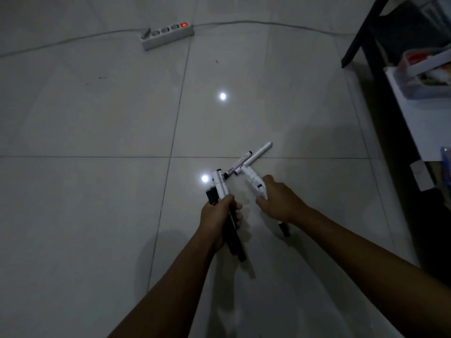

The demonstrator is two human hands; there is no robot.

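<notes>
Though apart, hands [220, 217] [280, 203] tight around markers [221, 189].

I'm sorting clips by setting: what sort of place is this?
Probably a room at home, dimly lit: a glossy tiled floor, a power strip with its switch glowing, and a dark furniture leg beside a plastic storage box.

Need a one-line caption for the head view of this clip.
Left hand grips a bundle of markers while the right hand holds a white marker over a tiled floor.
</notes>
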